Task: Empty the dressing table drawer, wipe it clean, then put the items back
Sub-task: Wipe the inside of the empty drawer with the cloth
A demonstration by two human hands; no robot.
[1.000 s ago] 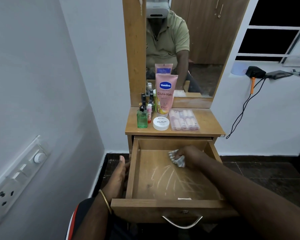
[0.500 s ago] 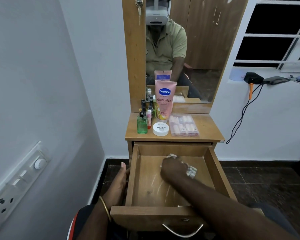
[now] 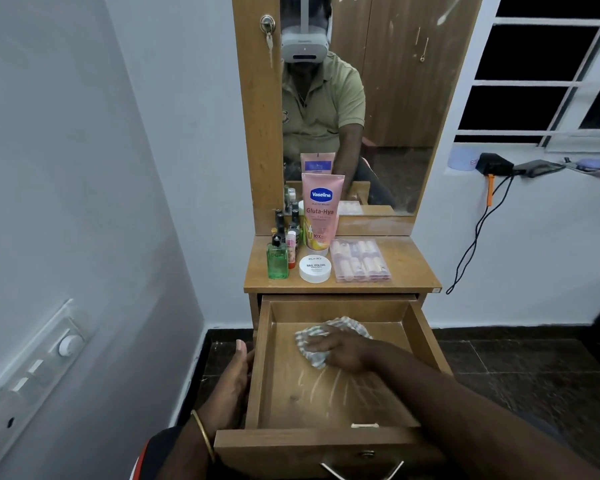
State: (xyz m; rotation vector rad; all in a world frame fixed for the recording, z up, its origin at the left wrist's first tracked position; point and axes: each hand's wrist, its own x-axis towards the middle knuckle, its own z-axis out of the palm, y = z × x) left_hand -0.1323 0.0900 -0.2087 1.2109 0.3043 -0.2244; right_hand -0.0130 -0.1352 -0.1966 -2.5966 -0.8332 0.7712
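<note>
A: Head view, the only one. What is the right hand (image 3: 343, 348) doing, low and centre in the frame?

B: It lies flat on a striped cloth (image 3: 314, 342), fingers spread and fairly straight, pressing the cloth to the floor of the drawer (image 3: 329, 393). That looks like the wiping step, and a flat palm spreads the pressure.

A: And the left hand (image 3: 234, 382)?

B: Left of the drawer, against the outside of its side wall, thumb up at the rim, fingers mostly hidden behind the wood. It seems relaxed, resting rather than gripping, and I would judge it steadies the drawer against the wiping. A bangle (image 3: 203, 434) sits on that wrist.

A: Is the drawer emptied?

B: Nearly. It is pulled well out, and pale streaks (image 3: 329, 386) mark the floor nearer the camera, so that part likely still wants wiping. A small pale thing (image 3: 364, 425) lies by the front wall; I cannot tell what it is.

A: Where are the items?

B: On the worktop (image 3: 409, 268) above, mid-frame, parked out of the way: a pink lotion tube (image 3: 322, 213) upright before the mirror (image 3: 388, 98), a green bottle (image 3: 277, 259), small dark bottles (image 3: 286, 220), a white jar (image 3: 315, 268), and a clear case (image 3: 361, 260) lying flat
</note>
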